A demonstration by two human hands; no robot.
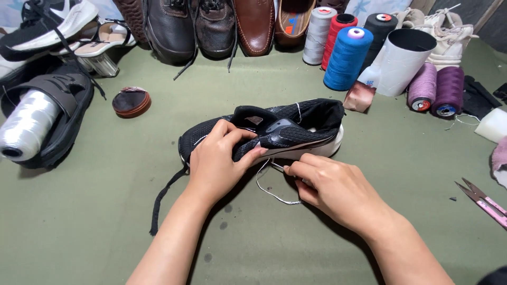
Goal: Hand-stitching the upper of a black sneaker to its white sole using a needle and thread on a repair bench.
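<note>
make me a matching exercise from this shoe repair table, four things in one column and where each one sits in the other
Things:
1. black sneaker
2. blue thread spool
3. pink thread snips
4. round brown tin

Places:
A. right edge of the green table
B. gripped by the left hand, with the right hand pinching a white thread beside it
C. left of the sneaker, near a black sandal
D. back row, among other spools

Pairs: 1-B, 2-D, 3-A, 4-C

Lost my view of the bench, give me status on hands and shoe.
Left hand gripping black sneaker. Right hand pinching white thread beside sole. Nothing between them.
</note>
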